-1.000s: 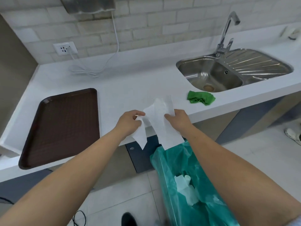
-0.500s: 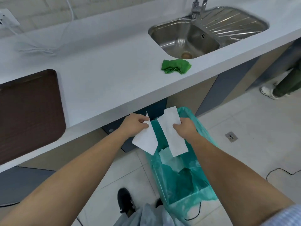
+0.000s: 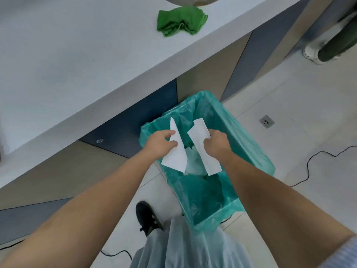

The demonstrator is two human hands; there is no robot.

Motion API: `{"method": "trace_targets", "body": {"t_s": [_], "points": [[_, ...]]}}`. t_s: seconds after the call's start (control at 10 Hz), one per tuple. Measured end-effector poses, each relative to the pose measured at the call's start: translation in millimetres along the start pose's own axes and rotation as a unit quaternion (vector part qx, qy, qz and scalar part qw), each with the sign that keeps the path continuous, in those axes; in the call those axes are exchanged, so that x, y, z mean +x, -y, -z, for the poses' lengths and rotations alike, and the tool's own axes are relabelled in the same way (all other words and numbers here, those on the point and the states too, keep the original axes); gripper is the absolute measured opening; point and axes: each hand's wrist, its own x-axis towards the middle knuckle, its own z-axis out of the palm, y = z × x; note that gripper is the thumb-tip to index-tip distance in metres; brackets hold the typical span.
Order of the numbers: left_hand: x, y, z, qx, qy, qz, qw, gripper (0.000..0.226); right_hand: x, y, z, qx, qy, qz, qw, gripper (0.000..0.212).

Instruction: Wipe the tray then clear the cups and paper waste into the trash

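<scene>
Head view: left hand [image 3: 160, 145] pinching one paper piece [image 3: 176, 151], right hand [image 3: 217, 145] clamped on other [image 3: 204, 147], both over trash bin [image 3: 251, 149]; release straight down, inside rim.

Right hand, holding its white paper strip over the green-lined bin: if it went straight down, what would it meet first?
Probably the crumpled white paper already inside the green-lined trash bin; the right hand looks clear of the rim, though depth is unclear.

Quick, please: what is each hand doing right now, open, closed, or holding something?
Left hand: closed, holding a white paper piece.
Right hand: closed, holding another white paper strip.
</scene>
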Motion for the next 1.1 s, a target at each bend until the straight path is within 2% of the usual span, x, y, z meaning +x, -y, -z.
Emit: {"method": "trace_targets", "body": {"t_s": [0.4,0.5,0.6,0.9,1.1], "points": [[69,49,-49,-0.030,0.063,0.049,0.996,0.062,61,-52,-44,-0.035,0.006,-0.035,0.999,0.020],[73,56,-56,-0.029,0.070,0.054,0.996,0.064,67,-59,-54,-0.060,0.015,-0.029,0.998,0.040],[71,60,-56,-0.035,0.053,0.045,0.997,0.060,67,-57,-60,-0.055,0.012,-0.026,0.998,0.058],[41,47,-12,-0.026,-0.006,0.025,0.999,0.049,38,1,-46,-0.044,-0.005,0.079,0.996,0.051],[8,32,41,-0.040,-0.097,-0.010,0.994,0.034,6,73,-24,-0.003,-0.053,0.157,0.986,0.046]]}}
